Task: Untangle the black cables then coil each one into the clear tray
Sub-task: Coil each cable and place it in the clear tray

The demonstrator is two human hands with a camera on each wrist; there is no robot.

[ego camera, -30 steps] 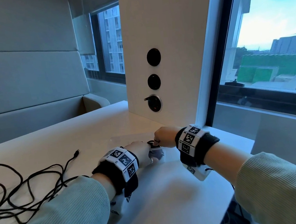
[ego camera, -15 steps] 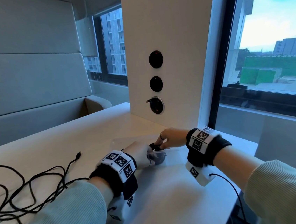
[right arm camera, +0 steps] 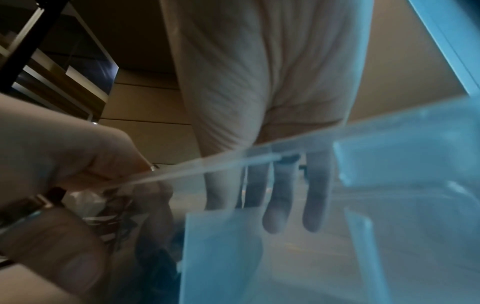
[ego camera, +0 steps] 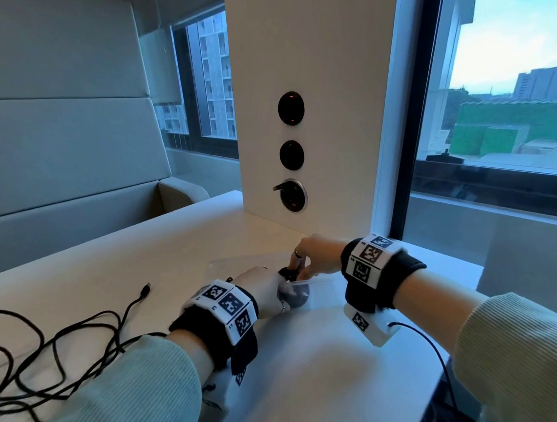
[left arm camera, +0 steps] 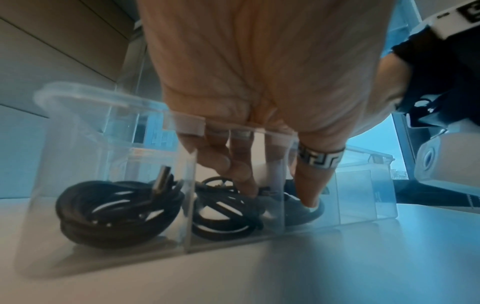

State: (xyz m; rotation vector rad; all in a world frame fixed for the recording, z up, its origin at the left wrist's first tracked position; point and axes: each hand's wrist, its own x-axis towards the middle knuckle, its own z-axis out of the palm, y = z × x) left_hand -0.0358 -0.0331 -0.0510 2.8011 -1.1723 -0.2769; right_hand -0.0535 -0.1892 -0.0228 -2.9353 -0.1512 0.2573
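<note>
A clear tray (ego camera: 241, 261) with compartments stands on the white table by the pillar. In the left wrist view its left compartment (left arm camera: 78, 92) holds a coiled black cable (left arm camera: 116, 209) with a metal plug sticking up. The compartment beside it holds a second coil (left arm camera: 226, 214). My left hand (ego camera: 271, 290) reaches over the near wall, and its fingers (left arm camera: 241, 176) point down and press on this second coil. My right hand (ego camera: 305, 263) comes from the right; its straight fingers (right arm camera: 278, 205) reach down into the tray beside the coil (ego camera: 290, 275). A loose tangle of black cables (ego camera: 45, 355) lies at the far left.
The white pillar with round black sockets (ego camera: 290, 108) rises right behind the tray. A free plug end (ego camera: 146, 288) of the tangle lies left of the tray. The window and the table's right edge (ego camera: 463, 280) are close by. A thin wire (ego camera: 432, 342) hangs from my right wrist.
Both hands have gone down with the small coil into the tray. My right fingers, curled a second ago, now point straight down. The tangle has not moved.
</note>
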